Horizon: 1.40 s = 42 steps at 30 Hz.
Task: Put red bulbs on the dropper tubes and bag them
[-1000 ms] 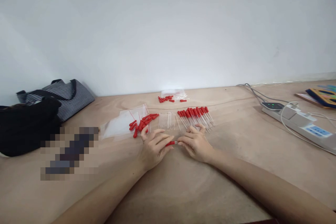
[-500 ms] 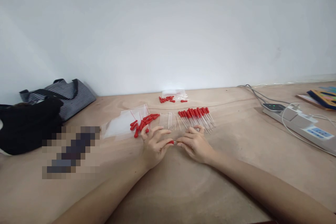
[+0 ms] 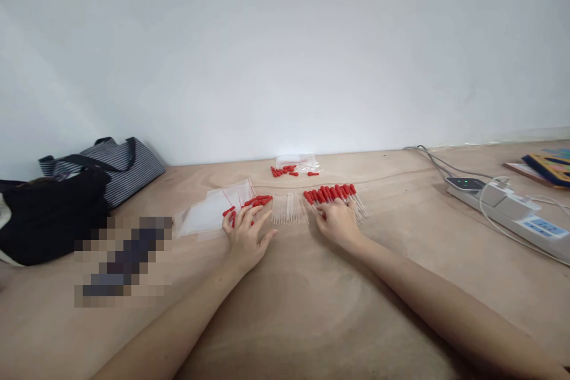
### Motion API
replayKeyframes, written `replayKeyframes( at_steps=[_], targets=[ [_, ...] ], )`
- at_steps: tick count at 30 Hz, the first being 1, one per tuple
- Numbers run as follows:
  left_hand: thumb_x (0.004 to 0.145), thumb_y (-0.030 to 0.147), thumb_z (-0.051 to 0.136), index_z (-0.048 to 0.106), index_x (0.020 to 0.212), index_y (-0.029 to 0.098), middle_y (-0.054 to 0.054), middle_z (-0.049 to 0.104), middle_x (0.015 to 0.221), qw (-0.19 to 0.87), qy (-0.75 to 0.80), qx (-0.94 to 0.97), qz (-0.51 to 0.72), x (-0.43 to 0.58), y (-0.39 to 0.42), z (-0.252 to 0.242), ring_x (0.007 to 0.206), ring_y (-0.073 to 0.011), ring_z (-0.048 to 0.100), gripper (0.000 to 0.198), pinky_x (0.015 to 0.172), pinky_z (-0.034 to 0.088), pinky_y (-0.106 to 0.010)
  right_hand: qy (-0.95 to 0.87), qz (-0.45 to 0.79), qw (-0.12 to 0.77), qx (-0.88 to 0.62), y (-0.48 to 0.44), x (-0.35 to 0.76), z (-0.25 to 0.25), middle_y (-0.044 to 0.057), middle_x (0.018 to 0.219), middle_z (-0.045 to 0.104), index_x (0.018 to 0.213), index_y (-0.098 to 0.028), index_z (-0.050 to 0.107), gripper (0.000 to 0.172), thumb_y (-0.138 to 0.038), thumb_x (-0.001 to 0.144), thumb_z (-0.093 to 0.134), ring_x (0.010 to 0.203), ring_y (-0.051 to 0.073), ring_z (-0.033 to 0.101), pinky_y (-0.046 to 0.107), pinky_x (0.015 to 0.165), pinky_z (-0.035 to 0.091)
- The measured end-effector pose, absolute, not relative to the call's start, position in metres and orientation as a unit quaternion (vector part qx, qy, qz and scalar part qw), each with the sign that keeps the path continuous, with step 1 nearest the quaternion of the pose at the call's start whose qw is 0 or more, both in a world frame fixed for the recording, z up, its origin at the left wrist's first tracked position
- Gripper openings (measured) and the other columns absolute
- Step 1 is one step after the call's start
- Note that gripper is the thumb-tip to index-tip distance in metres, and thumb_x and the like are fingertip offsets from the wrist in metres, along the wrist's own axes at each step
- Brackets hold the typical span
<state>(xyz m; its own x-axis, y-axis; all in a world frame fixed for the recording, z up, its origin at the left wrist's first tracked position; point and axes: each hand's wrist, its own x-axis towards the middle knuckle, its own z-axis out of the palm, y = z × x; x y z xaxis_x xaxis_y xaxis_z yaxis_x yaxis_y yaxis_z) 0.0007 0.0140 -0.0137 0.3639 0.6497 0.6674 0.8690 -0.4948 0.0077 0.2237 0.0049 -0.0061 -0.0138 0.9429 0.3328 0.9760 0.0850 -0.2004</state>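
My left hand (image 3: 247,237), fingers spread, reaches over the loose red rubber bulbs (image 3: 258,200) on the left. Its fingertips are among them and cover some. My right hand (image 3: 338,222) is closed at the near side of a row of glass droppers with red bulbs (image 3: 336,192). Its fingers pinch a dropper (image 3: 308,197) at the left end of this row, the glass part mostly hidden behind them. Between my hands, several bare glass tubes (image 3: 287,209) lie side by side.
Clear plastic bags (image 3: 200,214) lie left of the bulbs. Against the wall sit more red bulbs (image 3: 280,171) and a small bag (image 3: 294,160). A striped bag (image 3: 138,169) and a black bag (image 3: 53,219) stand left. A power strip (image 3: 503,211) with cables lies right.
My hands have moved apart from the dropper they held together. The right went forward to the dropper row with it; the left opened and went left to the bulbs.
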Motion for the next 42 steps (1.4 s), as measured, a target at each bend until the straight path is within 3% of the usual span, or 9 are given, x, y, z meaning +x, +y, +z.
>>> replayKeyframes(
  at_steps=[5, 13, 21, 28, 32, 36, 42],
  targets=[
    [0.074, 0.034, 0.055, 0.061, 0.097, 0.025, -0.01, 0.057, 0.109, 0.189, -0.511, -0.787, -0.289, -0.007, 0.02, -0.013, 0.104, -0.0279, 0.046, 0.025, 0.09, 0.018, -0.051, -0.675, -0.076, 0.192, -0.708, 0.024, 0.218, -0.008, 0.01, 0.078, 0.064, 0.086, -0.016, 0.061, 0.02, -0.023, 0.077, 0.044, 0.08, 0.021, 0.049, 0.034, 0.07, 0.017],
    [0.071, 0.04, 0.058, 0.057, 0.099, 0.024, -0.011, 0.053, 0.111, 0.179, -0.568, -0.765, -0.244, -0.016, 0.024, -0.01, 0.106, -0.0297, 0.041, 0.032, 0.089, 0.017, -0.055, -0.695, -0.071, 0.176, -0.694, 0.026, 0.215, -0.008, 0.01, 0.083, 0.064, 0.078, -0.018, 0.061, 0.021, -0.024, 0.081, 0.041, 0.085, 0.023, 0.049, 0.037, 0.072, 0.018],
    [0.071, 0.043, 0.057, 0.058, 0.084, 0.021, -0.013, 0.051, 0.112, 0.203, -0.59, -0.75, -0.217, -0.02, 0.023, -0.01, 0.109, -0.0304, 0.038, 0.026, 0.09, 0.017, -0.056, -0.691, -0.048, 0.142, -0.707, 0.031, 0.201, 0.0, 0.014, 0.089, 0.062, 0.08, -0.015, 0.065, 0.027, -0.03, 0.079, 0.042, 0.09, 0.026, 0.046, 0.04, 0.074, 0.021],
    [0.071, 0.044, 0.056, 0.06, 0.088, 0.02, -0.014, 0.052, 0.113, 0.251, -0.575, -0.748, -0.215, -0.023, 0.026, -0.008, 0.11, -0.0314, 0.038, 0.029, 0.091, 0.015, -0.056, -0.674, -0.03, 0.083, -0.733, 0.044, 0.188, 0.001, 0.019, 0.091, 0.062, 0.082, -0.012, 0.068, 0.024, -0.017, 0.074, 0.046, 0.091, 0.029, 0.047, 0.041, 0.075, 0.019],
    [0.074, 0.049, 0.049, 0.061, 0.08, 0.017, -0.016, 0.053, 0.111, 0.253, -0.594, -0.729, -0.227, -0.024, 0.027, -0.004, 0.11, -0.0315, 0.039, 0.035, 0.093, 0.013, -0.055, -0.677, -0.036, 0.086, -0.73, 0.043, 0.184, 0.002, 0.02, 0.092, 0.061, 0.083, -0.01, 0.067, 0.024, -0.017, 0.076, 0.045, 0.091, 0.029, 0.047, 0.04, 0.073, 0.02],
    [0.075, 0.047, 0.048, 0.061, 0.067, 0.017, -0.015, 0.054, 0.109, 0.235, -0.615, -0.714, -0.238, -0.024, 0.031, -0.003, 0.11, -0.0307, 0.039, 0.033, 0.092, 0.013, -0.055, -0.723, -0.07, 0.134, -0.674, 0.027, 0.19, 0.004, 0.017, 0.093, 0.059, 0.085, -0.01, 0.063, 0.025, -0.025, 0.08, 0.043, 0.09, 0.027, 0.044, 0.036, 0.069, 0.022],
    [0.073, 0.04, 0.051, 0.063, 0.058, 0.02, -0.011, 0.058, 0.106, 0.235, -0.619, -0.708, -0.247, -0.024, 0.037, -0.005, 0.109, -0.0296, 0.041, 0.027, 0.092, 0.014, -0.056, -0.822, -0.06, 0.217, -0.523, -0.018, 0.218, -0.008, 0.005, 0.073, 0.058, 0.066, -0.017, 0.059, 0.017, -0.027, 0.077, 0.051, 0.078, 0.018, 0.044, 0.031, 0.067, 0.02]
  ],
)
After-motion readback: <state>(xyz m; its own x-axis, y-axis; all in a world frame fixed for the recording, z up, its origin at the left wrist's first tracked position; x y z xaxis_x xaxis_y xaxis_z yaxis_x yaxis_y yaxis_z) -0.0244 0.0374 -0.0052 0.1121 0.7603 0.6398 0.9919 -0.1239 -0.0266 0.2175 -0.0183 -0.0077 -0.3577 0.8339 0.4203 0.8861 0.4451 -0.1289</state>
